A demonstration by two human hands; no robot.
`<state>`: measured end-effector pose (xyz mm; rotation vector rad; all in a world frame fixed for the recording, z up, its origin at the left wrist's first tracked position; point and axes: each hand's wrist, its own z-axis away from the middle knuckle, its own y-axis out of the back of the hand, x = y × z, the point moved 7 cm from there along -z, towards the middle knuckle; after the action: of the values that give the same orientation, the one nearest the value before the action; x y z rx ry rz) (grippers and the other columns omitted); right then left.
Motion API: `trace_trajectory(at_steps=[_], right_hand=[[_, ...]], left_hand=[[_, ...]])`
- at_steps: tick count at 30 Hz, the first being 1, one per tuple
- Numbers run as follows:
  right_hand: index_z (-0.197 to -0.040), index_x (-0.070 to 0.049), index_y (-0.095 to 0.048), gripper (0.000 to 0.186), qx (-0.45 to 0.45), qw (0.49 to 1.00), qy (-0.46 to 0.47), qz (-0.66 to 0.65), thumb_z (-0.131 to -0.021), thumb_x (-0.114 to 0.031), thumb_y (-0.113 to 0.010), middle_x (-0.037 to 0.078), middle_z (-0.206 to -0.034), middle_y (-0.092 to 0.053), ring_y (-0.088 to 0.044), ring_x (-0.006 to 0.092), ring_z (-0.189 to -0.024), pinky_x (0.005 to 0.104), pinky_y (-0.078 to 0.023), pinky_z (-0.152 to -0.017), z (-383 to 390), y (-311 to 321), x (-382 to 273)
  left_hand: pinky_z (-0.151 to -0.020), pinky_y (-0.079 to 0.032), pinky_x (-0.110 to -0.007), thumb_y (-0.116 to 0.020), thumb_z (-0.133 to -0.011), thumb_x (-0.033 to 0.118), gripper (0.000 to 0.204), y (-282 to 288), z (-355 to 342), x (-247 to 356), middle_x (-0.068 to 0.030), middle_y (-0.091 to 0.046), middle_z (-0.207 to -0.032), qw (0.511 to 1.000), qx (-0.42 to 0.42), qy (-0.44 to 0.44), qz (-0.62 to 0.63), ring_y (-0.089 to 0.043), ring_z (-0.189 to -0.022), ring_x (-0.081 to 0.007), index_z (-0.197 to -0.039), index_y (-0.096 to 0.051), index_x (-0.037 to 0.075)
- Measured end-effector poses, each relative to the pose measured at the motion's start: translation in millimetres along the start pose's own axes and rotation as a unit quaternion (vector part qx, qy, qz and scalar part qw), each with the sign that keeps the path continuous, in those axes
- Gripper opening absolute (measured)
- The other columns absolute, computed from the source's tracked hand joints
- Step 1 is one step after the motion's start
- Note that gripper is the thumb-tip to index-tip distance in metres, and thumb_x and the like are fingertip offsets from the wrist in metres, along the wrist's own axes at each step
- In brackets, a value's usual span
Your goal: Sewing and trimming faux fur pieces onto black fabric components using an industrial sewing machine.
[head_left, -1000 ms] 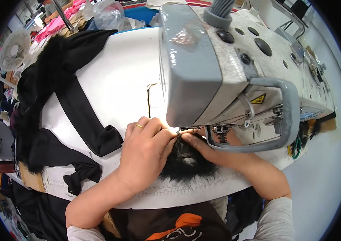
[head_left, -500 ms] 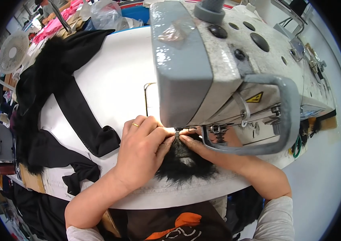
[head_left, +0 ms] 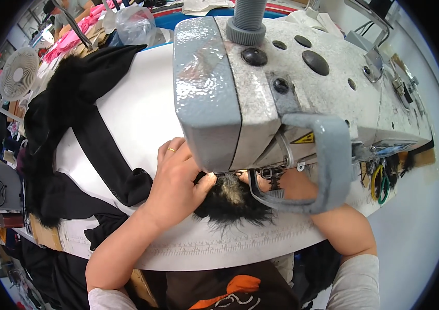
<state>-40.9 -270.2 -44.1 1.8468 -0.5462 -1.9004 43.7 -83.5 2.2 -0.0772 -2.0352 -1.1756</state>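
A small piece of black fur (head_left: pixel 230 199), with a pale patch of backing showing, lies under the head of a grey and white sewing machine (head_left: pixel 206 82). My left hand (head_left: pixel 178 178), with a ring on one finger, grips the fur's left edge. Its thumb presses on top, while the other fingertips disappear behind the machine head. From the other side, my right hand (head_left: pixel 293 185) holds the fur's right edge close to the presser foot. The grey loop-shaped guard (head_left: pixel 328 165) and the machine parts cover most of its fingers.
To the left, a black garment with fur trim (head_left: pixel 49 119) and long straps lies across the white table (head_left: pixel 137 98). A fan (head_left: pixel 18 75) stands beyond it. Scissors with yellow and green handles (head_left: pixel 379 183) hang at the right. Another person (head_left: pixel 69 18) is at the far left.
My view has shifted, so the machine head appears further left and hides more of both hands' fingers. The fur shows more of its pale patch, and my fingers sit further apart along it.
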Motion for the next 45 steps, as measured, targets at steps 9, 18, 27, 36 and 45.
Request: trace_trajectory(at_steps=[9, 18, 27, 36, 45], right_hand=[[-0.119, -0.002, -0.064, 0.033, 0.07, 0.997, 0.023, -0.019, -0.086, -0.001, -0.062, 0.014, -0.103, -0.071, -0.071, 0.0274, -0.094, 0.04, -0.059, -0.081, 2.3, -1.5, 18.2], [-0.126, -0.005, -0.07, 0.039, -0.013, 0.986, -0.161, -0.026, -0.095, -0.027, -0.081, 0.01, -0.124, -0.076, -0.071, 0.0224, -0.115, 0.0395, -0.057, -0.1, -2.3, -8.9, 54.1], [-0.138, -0.009, -0.067, 0.038, 0.029, 0.998, 0.058, 0.004, -0.101, -0.011, -0.057, 0.015, -0.136, -0.07, -0.069, 0.0314, -0.117, 0.0418, -0.053, -0.106, -5.1, -0.1, 23.8], [-0.151, -0.014, -0.057, 0.046, -0.077, 0.955, -0.024, 0.285, -0.107, -0.024, -0.05, 0.014, -0.142, -0.068, -0.065, 0.032, -0.128, 0.0452, -0.048, -0.113, -15.7, -4.7, 25.9], [-0.112, -0.008, -0.075, 0.026, 0.003, 0.911, 0.09, 0.403, -0.1, -0.03, -0.068, 0.008, -0.108, -0.079, -0.073, 0.0301, -0.102, 0.0442, -0.056, -0.092, -13.8, -7.9, 38.1]], left_hand=[[-0.11, -0.039, -0.049, -0.078, -0.085, 0.006, 0.028, -10.6, 1.4, -9.2, -0.0089, -0.06, -0.114, 0.999, 0.009, 0.017, 0.048, -0.056, -0.114, -0.0329, -0.112, -0.071, 0.008], [-0.109, -0.039, -0.049, -0.078, -0.083, 0.006, 0.023, -4.4, -3.6, 1.4, -0.0089, -0.058, -0.108, 0.994, 0.044, -0.063, -0.073, -0.056, -0.111, -0.0318, -0.105, -0.07, 0.007], [-0.107, -0.041, -0.048, -0.077, -0.081, 0.004, 0.018, 0.6, -8.7, 1.0, -0.0085, -0.058, -0.106, 0.998, 0.05, -0.047, -0.004, -0.056, -0.108, -0.032, -0.093, -0.065, 0.004], [-0.104, -0.042, -0.049, -0.075, -0.083, 0.005, 0.014, 0.8, -7.7, -0.1, -0.0085, -0.058, -0.103, 0.99, 0.097, -0.065, -0.075, -0.057, -0.105, -0.0314, -0.089, -0.062, 0.004], [-0.104, -0.043, -0.05, -0.075, -0.083, 0.005, 0.015, -5.7, -10.4, -5.6, -0.0075, -0.059, -0.103, 0.992, 0.09, -0.063, -0.057, -0.058, -0.104, -0.0308, -0.089, -0.062, 0.005]])
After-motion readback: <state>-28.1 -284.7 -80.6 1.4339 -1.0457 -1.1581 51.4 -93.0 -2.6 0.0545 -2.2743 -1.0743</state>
